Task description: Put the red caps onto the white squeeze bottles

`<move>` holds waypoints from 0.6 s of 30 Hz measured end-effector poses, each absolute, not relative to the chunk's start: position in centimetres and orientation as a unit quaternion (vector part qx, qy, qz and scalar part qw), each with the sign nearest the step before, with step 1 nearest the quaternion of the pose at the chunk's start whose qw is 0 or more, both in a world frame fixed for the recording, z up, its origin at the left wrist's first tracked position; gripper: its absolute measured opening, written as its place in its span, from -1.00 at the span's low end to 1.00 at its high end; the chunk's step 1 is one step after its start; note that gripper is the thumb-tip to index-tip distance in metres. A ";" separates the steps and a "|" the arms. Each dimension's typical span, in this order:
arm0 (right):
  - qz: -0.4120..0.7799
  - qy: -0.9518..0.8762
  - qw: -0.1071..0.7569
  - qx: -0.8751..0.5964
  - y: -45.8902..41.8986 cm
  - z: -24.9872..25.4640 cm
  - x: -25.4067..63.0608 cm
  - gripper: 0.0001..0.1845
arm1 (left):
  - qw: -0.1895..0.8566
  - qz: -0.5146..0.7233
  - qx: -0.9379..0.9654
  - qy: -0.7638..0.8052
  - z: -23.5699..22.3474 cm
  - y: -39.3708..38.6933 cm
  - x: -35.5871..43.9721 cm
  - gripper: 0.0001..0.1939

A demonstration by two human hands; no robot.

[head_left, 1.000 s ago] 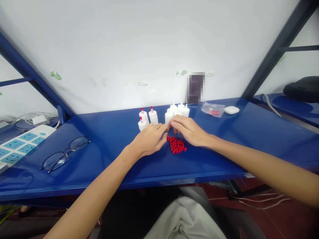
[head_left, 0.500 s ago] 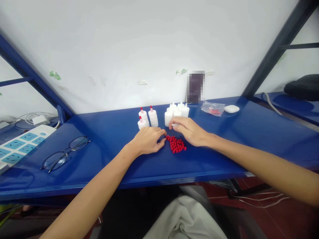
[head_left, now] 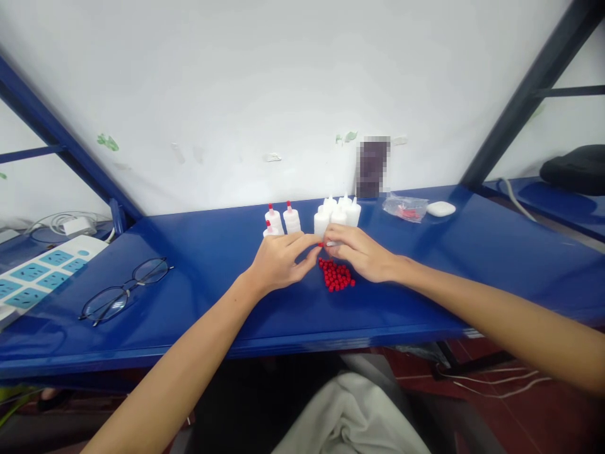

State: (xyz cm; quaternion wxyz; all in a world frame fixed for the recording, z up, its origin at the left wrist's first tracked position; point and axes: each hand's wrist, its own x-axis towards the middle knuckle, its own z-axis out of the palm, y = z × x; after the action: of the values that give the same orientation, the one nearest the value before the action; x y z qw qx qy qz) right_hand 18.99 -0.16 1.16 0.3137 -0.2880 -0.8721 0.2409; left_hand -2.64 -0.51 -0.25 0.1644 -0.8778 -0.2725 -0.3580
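My left hand [head_left: 283, 260] pinches a small red cap [head_left: 321, 244] between thumb and fingers. Close against it, my right hand [head_left: 363, 253] is closed on a small white nozzle [head_left: 333, 243], mostly covered by the fingers. The cap is at the nozzle's end; whether it is seated there I cannot tell. Just below both hands lies a pile of red caps [head_left: 337, 276]. Behind my right hand stand several white squeeze bottles [head_left: 351, 214] with bare pointed tips. Beyond my left hand are three white bottles [head_left: 292, 221] with red-capped tips, the nearest partly hidden.
Eyeglasses [head_left: 127, 291] and a power strip [head_left: 50, 271] lie at the left of the blue table [head_left: 198, 328]. To the right are a clear plastic bag [head_left: 405, 208] with red pieces and a white rounded case [head_left: 441, 209]. A dark, blurred-out rectangle [head_left: 372, 169] leans on the wall.
My left hand has lifted from the edge of the cap pile with a red cap and moved up and right to meet the white nozzle. My right hand has stayed nearly in place.
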 end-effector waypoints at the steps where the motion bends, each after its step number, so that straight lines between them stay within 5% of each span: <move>1: 0.245 -0.875 0.314 -0.276 -0.2 1.1 18.9 -0.77 | 0.165 -0.371 -0.875 -0.263 -0.2 -0.6 -2.5 -0.82; 8: 0.250 -0.878 0.332 -0.238 -0.3 0.8 18.7 -0.65 | 0.151 -0.362 -0.886 -0.246 -0.3 -0.9 -1.9 -0.78; 18: 0.286 -0.865 0.342 -0.230 -1.7 1.2 18.1 -0.86 | 0.144 -0.374 -0.895 -0.197 -0.6 -1.1 -1.7 -0.81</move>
State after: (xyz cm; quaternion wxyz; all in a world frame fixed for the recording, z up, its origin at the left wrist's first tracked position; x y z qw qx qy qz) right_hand 18.14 -1.74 1.15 0.3420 -0.2304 -0.8649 0.2860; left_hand -1.69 -1.07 -0.60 0.1443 -0.8946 -0.1971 -0.3743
